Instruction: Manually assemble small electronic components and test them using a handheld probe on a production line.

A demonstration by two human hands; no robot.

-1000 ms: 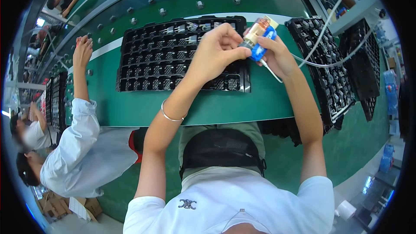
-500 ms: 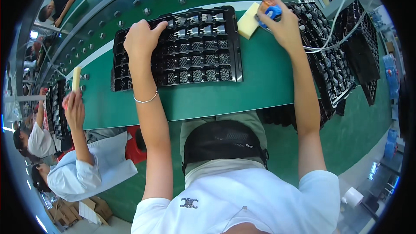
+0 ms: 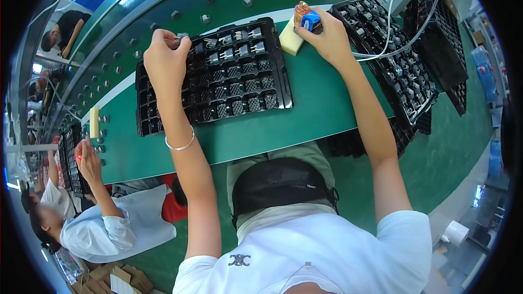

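Observation:
My left hand (image 3: 168,57) is pinched on a small silver metal part (image 3: 181,37), held above the far left corner of a black compartment tray (image 3: 239,110). Several similar silver cylinders with pins (image 3: 241,51) sit in that tray's far right compartments; many of its nearer compartments are bare. My right hand (image 3: 327,35) is wrapped round a blue and copper-orange object (image 3: 309,18) whose kind I cannot make out. Just beside that hand, a pale yellow block (image 3: 292,38) rests on the green table at the tray's right side.
A second black tray (image 3: 395,60), filled with metal parts, lies at the right under white cables (image 3: 381,55). More black trays (image 3: 441,49) are stacked beyond. Small metal parts (image 3: 205,19) stand spaced along a green belt at the back. At the left, a co-worker's hand (image 3: 89,160) holds something red.
My left hand has lifted off the tray, and a small metal part now shows between its fingers. My right hand still holds the blue and orange object near the yellow block.

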